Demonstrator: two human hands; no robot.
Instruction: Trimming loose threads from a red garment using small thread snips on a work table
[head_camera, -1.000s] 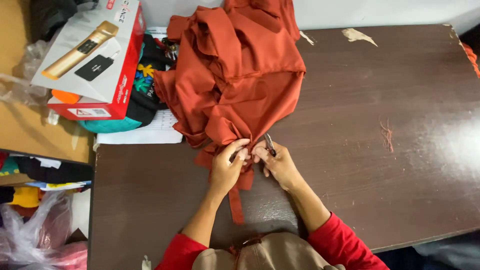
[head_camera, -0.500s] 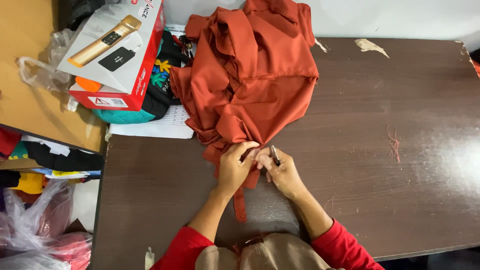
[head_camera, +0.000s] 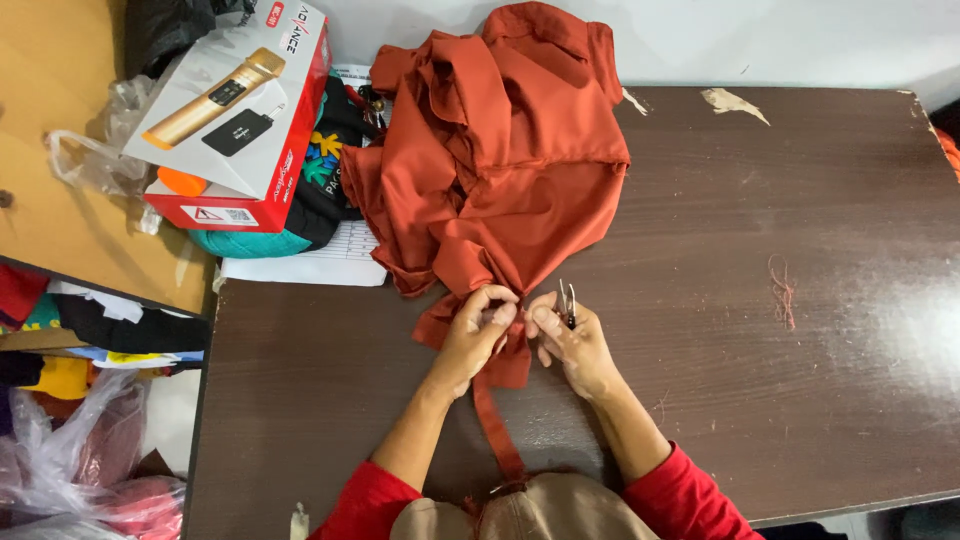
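Note:
A rust-orange satin garment (head_camera: 500, 160) lies bunched on the dark brown table (head_camera: 760, 260). A narrow strap of the same cloth (head_camera: 495, 420) runs from its lower edge toward me. My left hand (head_camera: 478, 335) pinches the garment's lower edge where the strap begins. Close beside it, my right hand (head_camera: 570, 335) holds small metal thread snips (head_camera: 567, 300) with the tips pointing up, its fingers touching the same bit of cloth.
A red and white box picturing a gold microphone (head_camera: 235, 110) rests on dark and teal clothes (head_camera: 320, 190) and a paper sheet (head_camera: 320, 260) at the table's left. Loose orange threads (head_camera: 782, 288) lie at right. Plastic bags and clothes (head_camera: 70, 460) sit below left.
The view has shifted a little, so the scene sits lower and more to the right. Both hands stay together at the garment's lower edge, with the snips still in the right hand.

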